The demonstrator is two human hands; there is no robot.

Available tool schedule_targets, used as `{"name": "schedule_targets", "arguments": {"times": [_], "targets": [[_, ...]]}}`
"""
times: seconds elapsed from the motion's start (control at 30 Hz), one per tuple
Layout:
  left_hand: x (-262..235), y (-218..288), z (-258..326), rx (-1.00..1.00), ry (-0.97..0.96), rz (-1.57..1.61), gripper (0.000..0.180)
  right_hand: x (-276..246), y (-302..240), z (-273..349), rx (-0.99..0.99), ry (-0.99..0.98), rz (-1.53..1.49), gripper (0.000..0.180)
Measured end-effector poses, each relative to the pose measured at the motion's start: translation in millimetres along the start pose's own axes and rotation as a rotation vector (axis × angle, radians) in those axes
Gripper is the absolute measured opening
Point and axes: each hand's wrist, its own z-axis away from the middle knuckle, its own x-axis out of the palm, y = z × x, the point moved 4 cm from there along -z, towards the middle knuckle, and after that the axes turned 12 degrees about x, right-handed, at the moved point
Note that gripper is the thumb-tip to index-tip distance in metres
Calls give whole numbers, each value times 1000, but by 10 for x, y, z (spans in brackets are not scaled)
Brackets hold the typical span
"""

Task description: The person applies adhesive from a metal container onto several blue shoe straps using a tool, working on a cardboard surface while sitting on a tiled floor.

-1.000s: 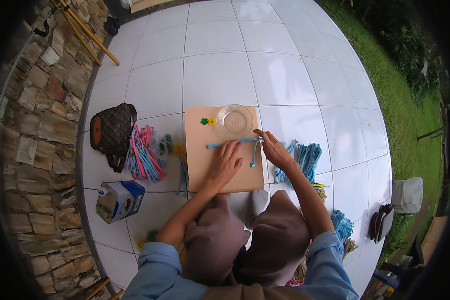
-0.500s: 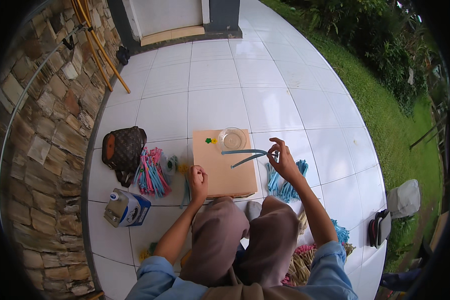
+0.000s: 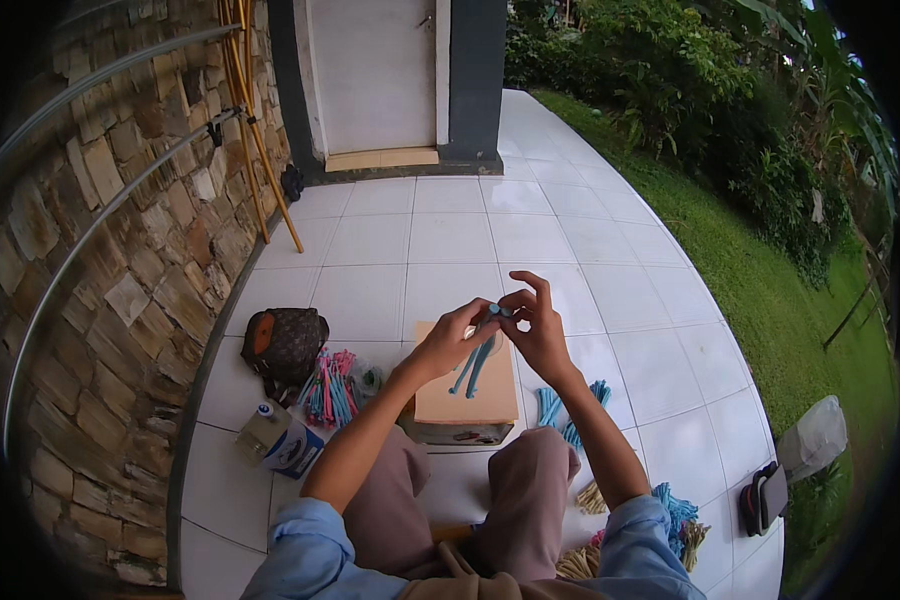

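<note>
Two hands raised at frame centre: left hand [image 3: 457, 340] and right hand [image 3: 535, 325], each grip pinched shut on the top of slim blue strips [image 3: 475, 360]. Long axis near vertical, loose ends pointing down over the flat tan cardboard box [image 3: 470, 405] on glossy white floor tiles [image 3: 450, 240]. Lower left, brown patterned bag [image 3: 285, 345], then pink-and-blue strip bundle [image 3: 332, 388].

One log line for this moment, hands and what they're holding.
left hand: pinching blue strips | right hand: pinching same strips, top end | strips raised above cardboard box | person seated on tiled floor
</note>
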Motion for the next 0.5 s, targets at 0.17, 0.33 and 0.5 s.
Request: {"name": "schedule_targets", "arguments": {"times": [0.17,0.33,0.5], "targets": [[-504,-379,446,-127,177,132,18,645,19,-270,121,-100,-312,58],[-1054,-1191,1194,-352,322,-72,20,1889,472,-549,149,-227,-291,55],[-665,-2827,2446,-656,651,-158,27,3437,2217,99,676,-57,-83,50]]}}
